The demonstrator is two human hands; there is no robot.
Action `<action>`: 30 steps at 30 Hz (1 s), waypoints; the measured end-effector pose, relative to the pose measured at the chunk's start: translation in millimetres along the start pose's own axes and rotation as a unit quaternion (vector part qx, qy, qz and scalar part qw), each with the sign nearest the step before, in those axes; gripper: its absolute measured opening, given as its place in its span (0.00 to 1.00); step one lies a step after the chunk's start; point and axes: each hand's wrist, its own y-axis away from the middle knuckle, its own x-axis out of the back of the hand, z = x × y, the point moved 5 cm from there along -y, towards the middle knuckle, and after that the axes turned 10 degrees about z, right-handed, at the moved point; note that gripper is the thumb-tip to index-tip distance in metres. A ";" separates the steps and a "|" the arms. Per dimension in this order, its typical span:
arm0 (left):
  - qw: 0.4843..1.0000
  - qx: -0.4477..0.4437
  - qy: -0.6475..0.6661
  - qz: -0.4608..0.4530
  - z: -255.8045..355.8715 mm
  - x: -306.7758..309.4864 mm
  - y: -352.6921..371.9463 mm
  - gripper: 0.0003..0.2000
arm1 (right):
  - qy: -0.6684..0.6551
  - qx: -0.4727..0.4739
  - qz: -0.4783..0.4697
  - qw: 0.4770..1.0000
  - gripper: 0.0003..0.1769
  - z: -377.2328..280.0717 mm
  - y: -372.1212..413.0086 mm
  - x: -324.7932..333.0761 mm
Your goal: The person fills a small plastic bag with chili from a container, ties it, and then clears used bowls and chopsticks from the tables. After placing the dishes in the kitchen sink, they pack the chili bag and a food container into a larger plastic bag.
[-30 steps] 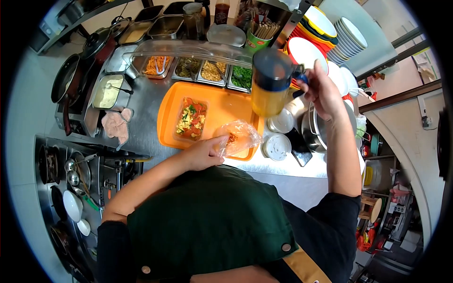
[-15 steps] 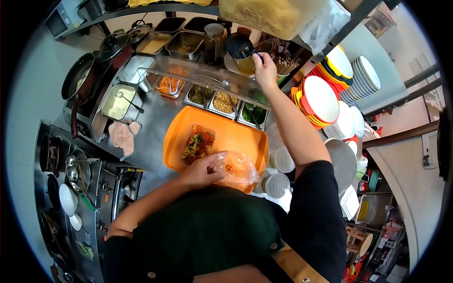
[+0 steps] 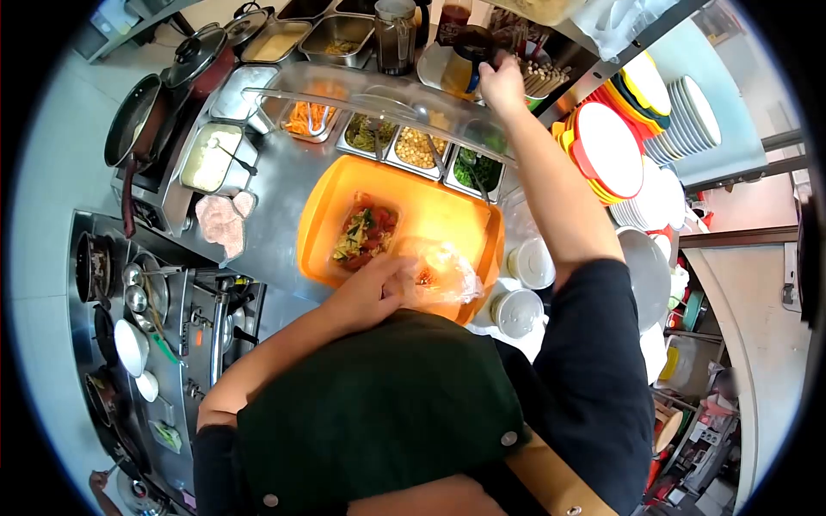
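Observation:
My left hand (image 3: 372, 292) grips the mouth of a clear plastic bag (image 3: 440, 273) with a bit of red food inside, lying on the near edge of an orange tray (image 3: 430, 211). A clear container of mixed vegetables (image 3: 366, 232) sits on the tray beside it. My right hand (image 3: 503, 84) reaches far across the counter and holds the handle of a jug with yellow liquid and a dark lid (image 3: 465, 62), set among the containers at the back.
Steel pans of toppings (image 3: 413, 148) line the back under a clear cover. Stacked red and white plates (image 3: 619, 155) stand right. Two lidded tubs (image 3: 520, 288) sit right of the tray. Pots and a stove (image 3: 146, 129) are left; a pink cloth (image 3: 222, 219) lies nearby.
My right hand carried the jug from above the tray to the back of the counter. My left hand stayed on the bag.

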 end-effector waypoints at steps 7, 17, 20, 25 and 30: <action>0.986 0.066 0.115 0.104 -49.4 -6.4 -2.4 0.25 | -0.028 0.133 -0.353 0.926 0.27 -88.9 203.7 179.0; 0.889 0.226 0.398 -0.014 -11.7 -14.9 -3.8 0.12 | -0.293 -0.523 -0.374 0.708 0.20 -18.1 300.3 193.2; 0.876 0.196 0.439 0.025 25.6 8.4 14.9 0.12 | -0.435 -0.583 -0.296 0.619 0.16 -57.2 265.7 245.3; 0.907 0.160 0.368 -0.127 113.6 57.1 74.1 0.17 | -0.610 -0.459 -0.251 0.595 0.15 -129.9 209.7 329.4; 0.905 0.259 0.337 0.015 170.7 81.8 122.3 0.08 | -0.751 -0.286 -0.284 0.524 0.13 -169.7 194.7 368.9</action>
